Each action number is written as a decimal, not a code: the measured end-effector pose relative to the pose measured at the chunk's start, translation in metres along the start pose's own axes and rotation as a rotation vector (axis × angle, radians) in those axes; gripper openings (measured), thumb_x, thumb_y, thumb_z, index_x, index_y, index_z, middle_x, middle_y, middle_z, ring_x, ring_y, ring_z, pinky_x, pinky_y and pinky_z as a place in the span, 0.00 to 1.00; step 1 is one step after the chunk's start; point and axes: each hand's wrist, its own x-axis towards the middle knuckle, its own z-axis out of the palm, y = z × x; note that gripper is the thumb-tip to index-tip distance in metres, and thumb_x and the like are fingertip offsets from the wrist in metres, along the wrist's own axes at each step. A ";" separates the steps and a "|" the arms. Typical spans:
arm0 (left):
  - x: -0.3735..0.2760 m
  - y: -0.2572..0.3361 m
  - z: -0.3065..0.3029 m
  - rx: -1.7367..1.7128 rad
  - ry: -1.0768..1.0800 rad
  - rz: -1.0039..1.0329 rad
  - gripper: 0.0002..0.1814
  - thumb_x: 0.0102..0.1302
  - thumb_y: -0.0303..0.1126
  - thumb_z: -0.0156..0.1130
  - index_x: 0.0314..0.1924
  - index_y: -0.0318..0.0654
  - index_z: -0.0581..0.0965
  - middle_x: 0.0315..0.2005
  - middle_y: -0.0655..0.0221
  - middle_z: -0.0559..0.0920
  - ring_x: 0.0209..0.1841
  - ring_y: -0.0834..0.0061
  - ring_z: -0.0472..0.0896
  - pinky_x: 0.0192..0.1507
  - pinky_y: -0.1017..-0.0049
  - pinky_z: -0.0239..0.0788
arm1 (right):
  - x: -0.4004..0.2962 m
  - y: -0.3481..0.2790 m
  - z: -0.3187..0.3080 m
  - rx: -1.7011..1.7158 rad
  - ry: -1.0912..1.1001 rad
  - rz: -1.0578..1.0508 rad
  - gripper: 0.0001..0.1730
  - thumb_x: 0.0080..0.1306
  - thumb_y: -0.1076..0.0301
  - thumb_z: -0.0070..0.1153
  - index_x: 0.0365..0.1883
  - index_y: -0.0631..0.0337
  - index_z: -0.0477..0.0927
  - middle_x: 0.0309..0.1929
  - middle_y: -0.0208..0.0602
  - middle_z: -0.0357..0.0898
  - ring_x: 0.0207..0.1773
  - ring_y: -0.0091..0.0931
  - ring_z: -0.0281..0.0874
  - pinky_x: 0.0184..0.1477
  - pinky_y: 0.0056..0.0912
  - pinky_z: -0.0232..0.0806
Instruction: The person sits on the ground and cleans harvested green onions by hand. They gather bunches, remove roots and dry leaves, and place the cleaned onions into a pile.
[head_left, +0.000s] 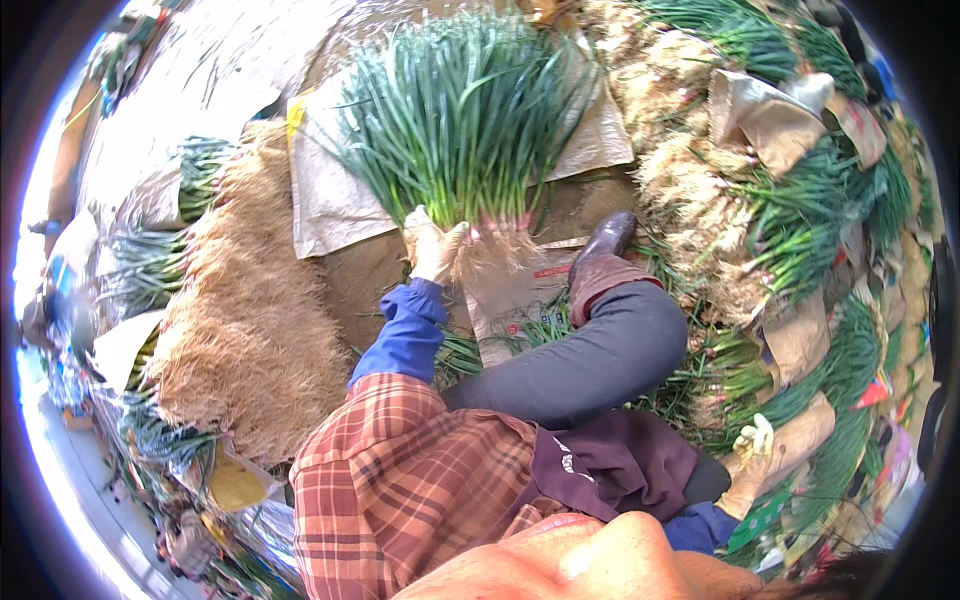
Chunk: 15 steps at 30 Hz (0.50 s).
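Note:
A wide bunch of green onions fans out in front of me, leaves pointing away and pink-white bases with pale roots toward me. At the left of those bases, my left hand, in a pale glove, grips the stems with the thumb across the front. The leaves rest over a white woven sack. My right hand, also gloved, is out to the right beside a rolled tan sheet and more onion leaves. Its fingers are bunched, and whether they hold anything cannot be made out.
A long row of onions with matted straw-coloured roots lies on the left. More onion bundles line the right, some wrapped in sacking. My bent leg and boot cross a printed sack strewn with loose leaves.

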 end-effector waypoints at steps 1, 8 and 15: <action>-0.001 0.020 0.000 0.346 0.094 0.091 0.46 0.54 0.45 0.75 0.68 0.34 0.65 0.63 0.47 0.69 0.65 0.50 0.68 0.66 0.58 0.60 | 0.001 0.012 -0.018 0.108 0.028 -0.054 0.21 0.77 0.57 0.49 0.61 0.59 0.74 0.38 0.25 0.76 0.37 0.15 0.70 0.37 0.17 0.64; 0.122 0.071 0.039 0.888 -0.282 0.762 0.38 0.63 0.60 0.59 0.72 0.60 0.65 0.76 0.66 0.54 0.79 0.56 0.43 0.72 0.35 0.29 | 0.004 0.108 -0.083 -0.206 0.002 -0.128 0.21 0.76 0.60 0.50 0.63 0.62 0.74 0.51 0.28 0.79 0.46 0.25 0.78 0.52 0.27 0.69; 0.118 0.021 0.057 0.943 -0.131 0.587 0.39 0.61 0.56 0.61 0.72 0.64 0.64 0.76 0.75 0.55 0.78 0.58 0.47 0.70 0.36 0.43 | -0.096 0.197 -0.138 -0.487 0.433 0.128 0.25 0.74 0.53 0.49 0.63 0.58 0.76 0.67 0.36 0.68 0.66 0.30 0.67 0.68 0.32 0.55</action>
